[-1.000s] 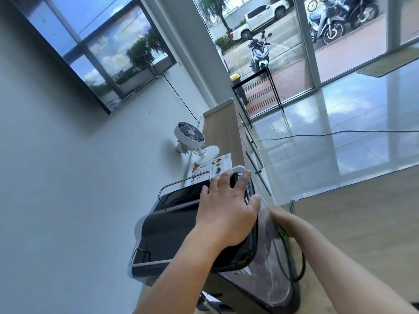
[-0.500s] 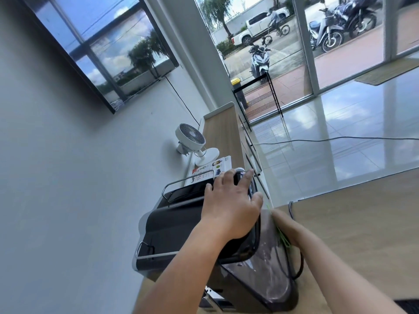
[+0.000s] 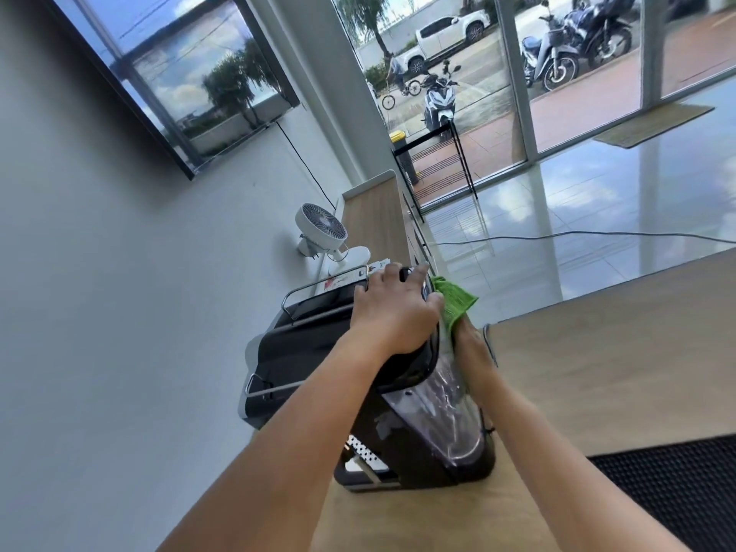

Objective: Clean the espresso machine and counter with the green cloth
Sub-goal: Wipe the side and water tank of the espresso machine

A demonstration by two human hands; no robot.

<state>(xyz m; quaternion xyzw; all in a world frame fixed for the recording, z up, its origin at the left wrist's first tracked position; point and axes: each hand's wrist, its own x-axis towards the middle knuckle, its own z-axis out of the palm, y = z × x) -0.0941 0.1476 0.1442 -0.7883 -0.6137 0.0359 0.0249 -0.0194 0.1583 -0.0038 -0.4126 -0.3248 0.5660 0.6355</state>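
Left hand (image 3: 394,312) lies flat on top of the espresso machine (image 3: 310,352), fingers spread and released. Right hand (image 3: 472,352) presses the green cloth (image 3: 456,298) against the machine's right side; its fingers are hidden, so I can't tell their grip.

Right hand (image 3: 472,348) slides up the espresso machine's (image 3: 418,424) side toward 12 o'clock, and the green cloth (image 3: 456,300) now pokes out past the top edge.
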